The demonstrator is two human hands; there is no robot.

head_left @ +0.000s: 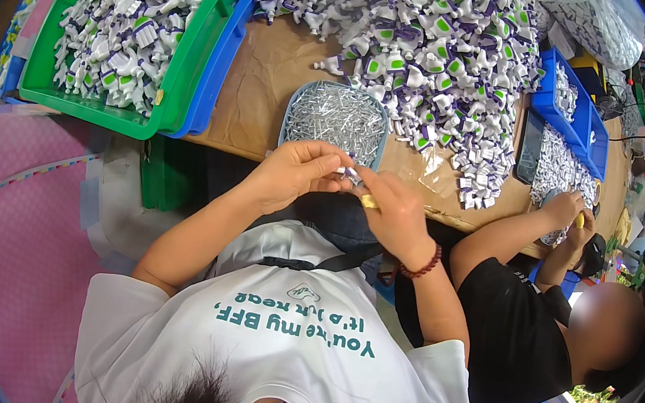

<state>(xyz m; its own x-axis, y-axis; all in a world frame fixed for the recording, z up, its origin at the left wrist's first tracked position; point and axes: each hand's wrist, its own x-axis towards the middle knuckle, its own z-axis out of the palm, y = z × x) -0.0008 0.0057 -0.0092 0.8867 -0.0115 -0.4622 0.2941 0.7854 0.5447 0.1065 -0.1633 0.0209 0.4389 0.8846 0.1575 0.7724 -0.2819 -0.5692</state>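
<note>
My left hand (pixel 292 175) pinches a small white and purple plastic part (pixel 348 173) between thumb and fingers. Against that part, the fingertips of my right hand (pixel 399 217) meet those of my left. A short yellow piece (pixel 370 202) sticks out from the curled fingers of my right hand; the rest of it is hidden, so its kind is unclear. Just beyond both hands, a grey-blue tub (pixel 384 132) holds many thin, shiny metal pins or screws (pixel 335 114).
White, purple and green toy parts (pixel 437 54) heap across the brown tabletop (pixel 252 84). More fill a green crate (pixel 167 86) at left, beside a blue crate (pixel 222 68). At right, a co-worker in black (pixel 519 338) works near blue bins (pixel 567 115) and a dark phone (pixel 529 150).
</note>
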